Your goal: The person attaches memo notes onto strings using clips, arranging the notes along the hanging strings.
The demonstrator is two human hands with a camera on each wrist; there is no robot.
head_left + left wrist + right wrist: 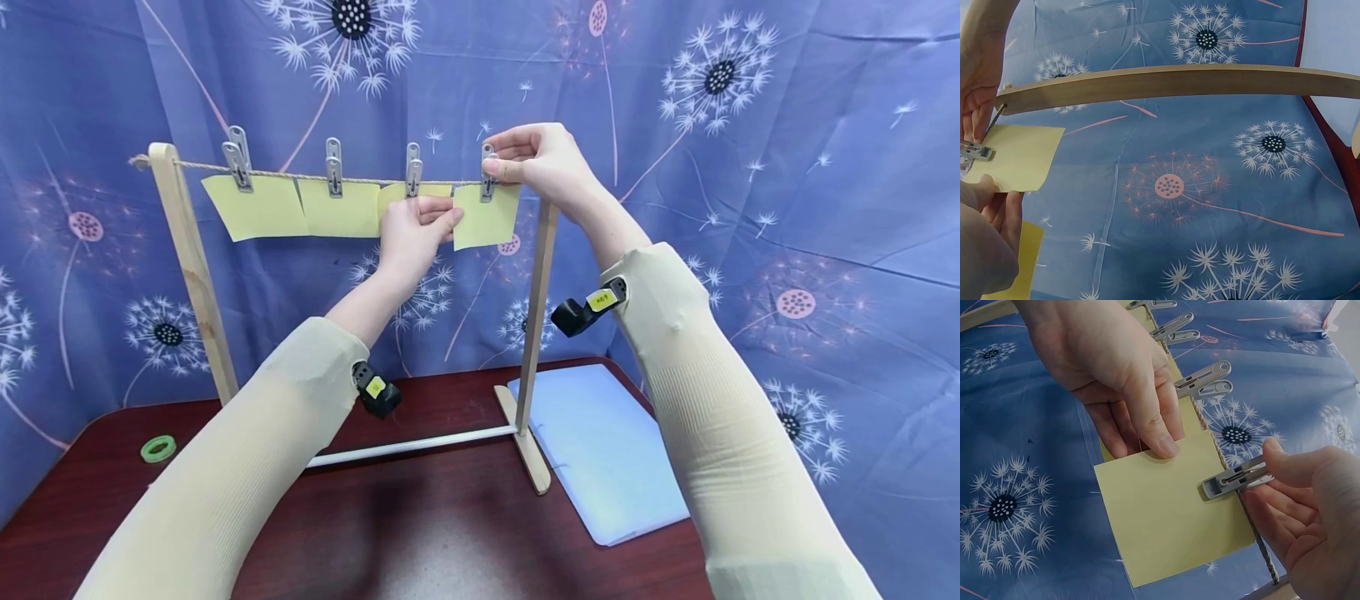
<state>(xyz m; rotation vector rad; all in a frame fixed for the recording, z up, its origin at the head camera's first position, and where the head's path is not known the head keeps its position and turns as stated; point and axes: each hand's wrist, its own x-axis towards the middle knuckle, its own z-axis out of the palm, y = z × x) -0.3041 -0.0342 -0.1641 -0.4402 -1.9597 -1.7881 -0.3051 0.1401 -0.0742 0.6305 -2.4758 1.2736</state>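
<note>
A twine line (281,173) strung on a wooden frame carries several yellow paper notes, each under a grey clothespin. My right hand (551,167) pinches the handles of the rightmost clothespin (1229,481), whose jaws sit over the top edge of the last note (486,218). With thumb and fingertips, my left hand (416,237) pinches the left edge of that same note. Behind the left hand hangs a neighbouring note (393,193), partly hidden, under its own clothespin (413,171). Two more notes hang farther left, one of them by the end post (258,204).
The wooden frame's right post (538,317) stands on a foot, with a white bar (412,447) low between the posts. A pale blue-white board (600,450) lies at the table's right. A green tape roll (158,449) rests at the left. A floral curtain (750,250) hangs behind.
</note>
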